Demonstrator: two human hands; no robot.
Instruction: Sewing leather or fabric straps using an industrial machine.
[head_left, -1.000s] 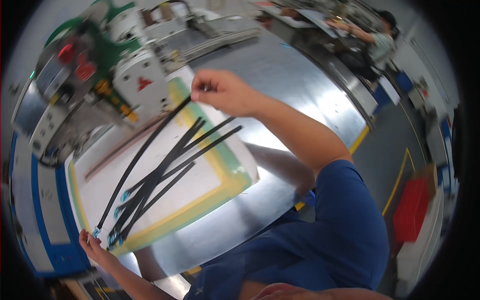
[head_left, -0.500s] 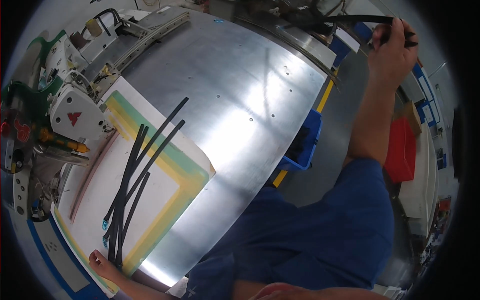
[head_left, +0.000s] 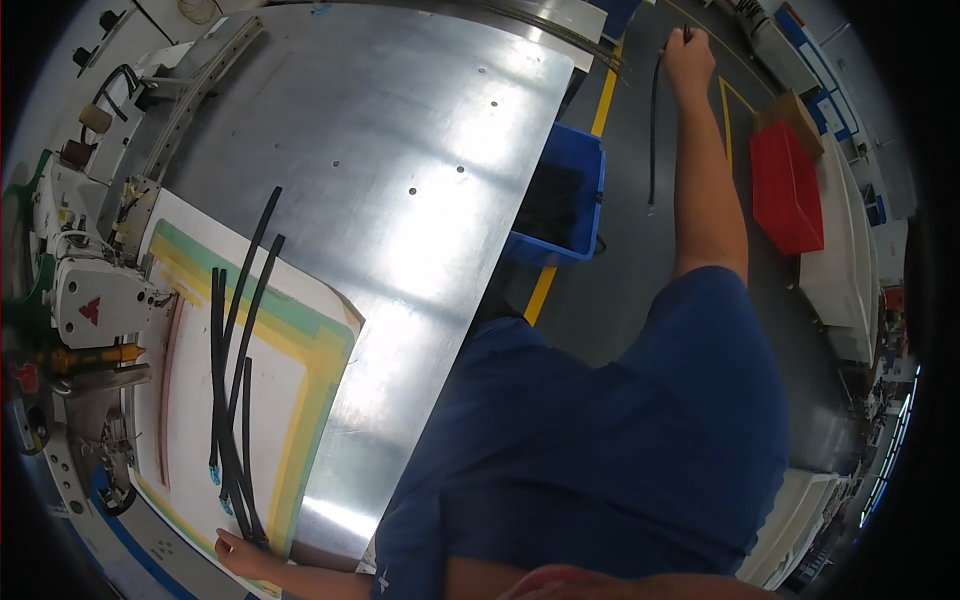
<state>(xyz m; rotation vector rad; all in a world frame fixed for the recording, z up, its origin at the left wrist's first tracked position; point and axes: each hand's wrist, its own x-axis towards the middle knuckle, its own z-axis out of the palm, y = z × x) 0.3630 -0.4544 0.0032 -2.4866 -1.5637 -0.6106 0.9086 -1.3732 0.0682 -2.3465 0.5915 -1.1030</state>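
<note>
My right hand [head_left: 690,62] is raised at the upper right, closed on a thin black strap [head_left: 654,130] that hangs down over the floor. Its lower tip looks pale. Several more black straps [head_left: 220,380] lie crossed on a white board [head_left: 180,440] edged with yellow and green tape. Small blue bits show at some of their lower ends. My left hand [head_left: 245,557] rests at the board's near edge, beside the near ends of the straps. Its fingers are loosely curled and a little apart, with nothing visible between them.
A white sewing machine head [head_left: 95,300] stands at the left of the board. The metal table [head_left: 390,260] stretches away beyond it. Against its right edge stands a blue bin [head_left: 570,245] with dark material inside. Farther right is a red bin [head_left: 785,190].
My right hand has drawn away from the table's far end, and the strap now hangs downward. The view has turned to the right. My left hand stays by the straps.
</note>
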